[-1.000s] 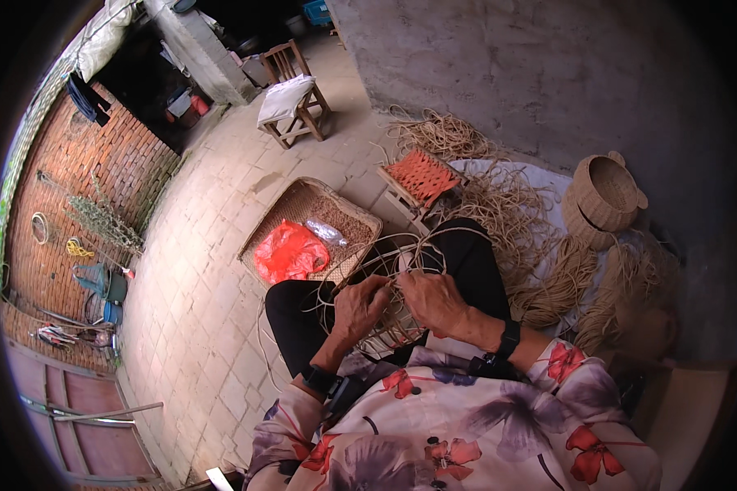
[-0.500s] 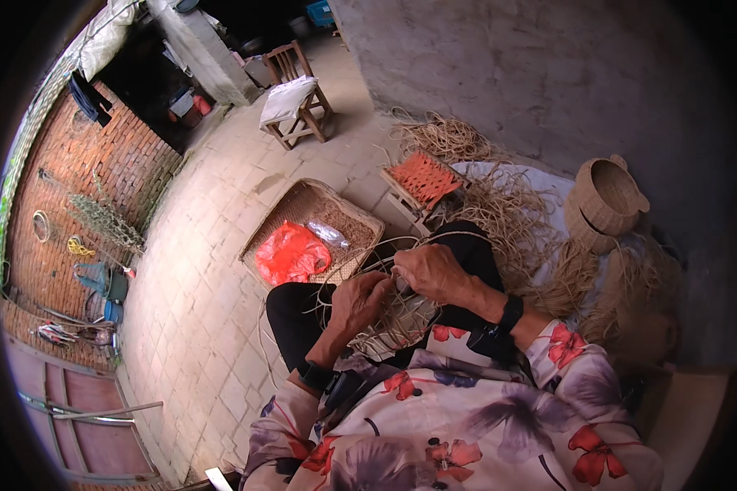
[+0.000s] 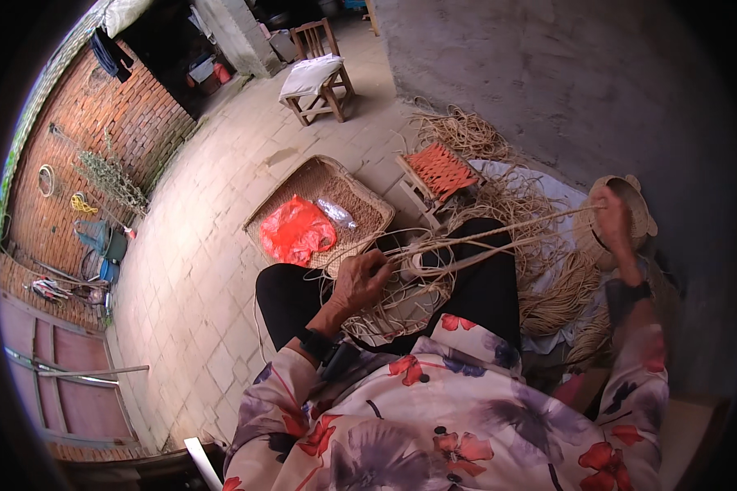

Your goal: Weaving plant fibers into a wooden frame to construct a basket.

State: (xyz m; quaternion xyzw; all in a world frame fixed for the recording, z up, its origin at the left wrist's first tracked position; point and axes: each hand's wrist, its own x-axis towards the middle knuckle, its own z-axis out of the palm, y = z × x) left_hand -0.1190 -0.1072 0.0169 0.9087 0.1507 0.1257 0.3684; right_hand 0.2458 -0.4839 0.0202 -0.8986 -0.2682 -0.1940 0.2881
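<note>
My left hand point(image 3: 360, 282) is closed on a tangle of straw cords point(image 3: 409, 315) lying between my knees, which looks like the start of a piece of weaving. Out to the right, my right hand point(image 3: 616, 221) is blurred but closed around a straw cord point(image 3: 512, 227). That cord runs taut from the work near my left hand across my right knee. A second, slacker strand hangs just below it. Behind my right hand stands a round woven basket point(image 3: 630, 196), partly covered by the hand. The fingertips of my left hand are partly hidden among the strands.
Ahead lies a shallow woven tray point(image 3: 368, 184) holding a red plastic bag point(image 3: 299, 229) and a clear plastic packet point(image 3: 336, 213). A low stool with an orange woven seat point(image 3: 440, 170) stands beside heaps of straw cord point(image 3: 561, 299) on a white sheet. A cushioned wooden chair point(image 3: 315, 75) is farther off.
My right hand has left the work beside my left hand and swung far right, drawing the cord out long. My left hand stays at the work. The view has shifted slightly.
</note>
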